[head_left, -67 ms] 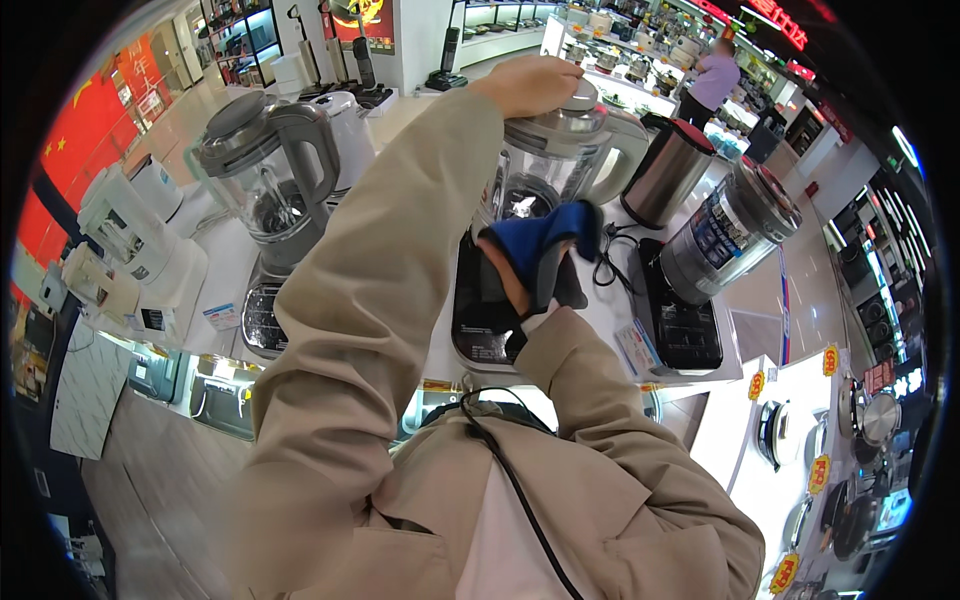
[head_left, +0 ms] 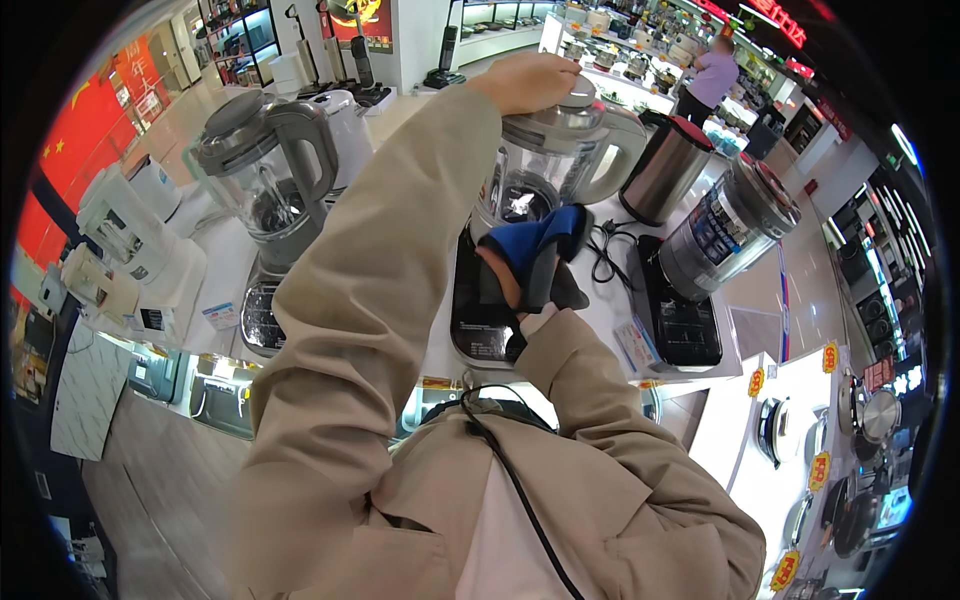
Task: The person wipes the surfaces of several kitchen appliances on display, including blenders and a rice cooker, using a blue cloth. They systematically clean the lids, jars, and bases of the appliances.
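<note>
My left hand reaches far forward and rests over the grey lid of a clear blender jar, fingers curled onto its top knob. The jar stands upright on a black base and has a pale grey handle at its right. In front of the jar my right hand grips a blue and dark grey cloth, close to the jar's lower part and above the base. Folds of the cloth hide most of the right fingers. Whether the cloth touches the jar is hard to make out.
A second grey-lidded blender stands at left, with white appliances beyond it. Right of me are a steel kettle, a black cord and another blender jar on a black base. A person stands far back.
The cloth in my right hand has shifted slightly, its blue flap folding lower and its right edge moving left. My left hand stays on the lid, almost unmoved.
</note>
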